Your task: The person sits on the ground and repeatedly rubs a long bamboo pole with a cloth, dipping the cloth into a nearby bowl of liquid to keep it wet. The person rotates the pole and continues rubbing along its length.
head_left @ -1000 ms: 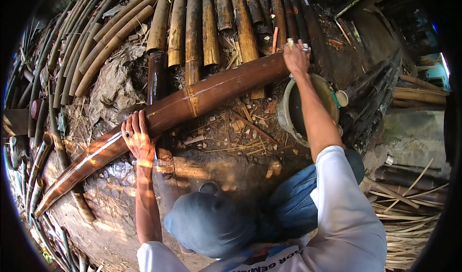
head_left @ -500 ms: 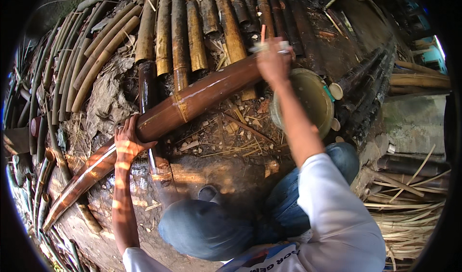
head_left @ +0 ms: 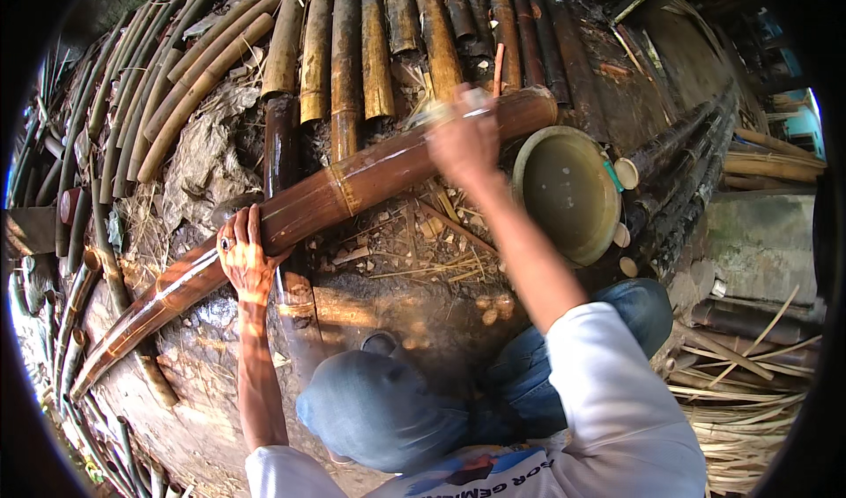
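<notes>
A thick, wet, reddish-brown bamboo pole slants from the lower left up to the upper right. My left hand is closed over it left of its middle, with a ring on one finger. Further up the pole, my right hand, smeared by motion, presses a pale pad against its upper side; the pad's exact kind is too blurred to tell. Just right of my right forearm stands a round basin holding murky liquid. Beneath the slanting pole, a darker bamboo piece runs crosswise.
Several bamboo poles lie side by side beyond, and curved ones to the left. A crumpled grey sheet sits near my left hand. Dark poles lie right of the basin, with split strips at the lower right. Shavings litter the ground.
My right hand has slid with the pad down-left along the pole, uncovering its upper right end. My left hand stays on the pole. The view has shifted slightly.
</notes>
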A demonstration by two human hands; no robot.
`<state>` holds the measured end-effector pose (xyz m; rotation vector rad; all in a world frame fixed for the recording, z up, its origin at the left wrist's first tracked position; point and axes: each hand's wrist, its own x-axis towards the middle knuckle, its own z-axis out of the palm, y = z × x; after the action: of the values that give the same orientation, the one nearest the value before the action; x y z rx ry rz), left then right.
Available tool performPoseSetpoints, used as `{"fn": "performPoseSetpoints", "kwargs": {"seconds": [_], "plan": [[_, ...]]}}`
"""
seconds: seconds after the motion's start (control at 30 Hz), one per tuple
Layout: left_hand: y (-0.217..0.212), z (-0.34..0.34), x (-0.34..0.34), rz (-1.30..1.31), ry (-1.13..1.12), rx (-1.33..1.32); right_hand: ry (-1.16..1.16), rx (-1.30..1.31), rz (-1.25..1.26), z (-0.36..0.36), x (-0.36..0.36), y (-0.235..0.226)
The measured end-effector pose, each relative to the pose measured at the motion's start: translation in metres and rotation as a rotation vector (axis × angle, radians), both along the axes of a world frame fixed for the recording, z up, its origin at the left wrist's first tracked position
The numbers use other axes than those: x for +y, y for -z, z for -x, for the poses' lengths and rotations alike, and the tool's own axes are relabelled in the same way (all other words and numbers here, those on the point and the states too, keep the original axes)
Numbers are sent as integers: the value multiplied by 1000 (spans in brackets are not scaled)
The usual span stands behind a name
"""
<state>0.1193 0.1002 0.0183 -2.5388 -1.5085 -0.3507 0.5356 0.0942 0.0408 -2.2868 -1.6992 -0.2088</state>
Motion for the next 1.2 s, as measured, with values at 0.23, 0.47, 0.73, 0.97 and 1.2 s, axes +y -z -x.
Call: {"fn": "performPoseSetpoints", "kwargs": {"seconds": [0.23,0.47,0.73,0.97,1.2], "plan": [[7,-5,-8,-56,-11,-47,72,347,463,28,14,-19],[-29,-8,4,209,-90,107,-479,378,-31,119,5,23],[-11,12,23,149,94,-9,181,176,222,-39,10,-1],[-7,4,-3,-89,92,-70,-502,314,-21,191,4,22],[8,9,-9,-13,10,-46,94,-42,54,-67,4,-5]]}}
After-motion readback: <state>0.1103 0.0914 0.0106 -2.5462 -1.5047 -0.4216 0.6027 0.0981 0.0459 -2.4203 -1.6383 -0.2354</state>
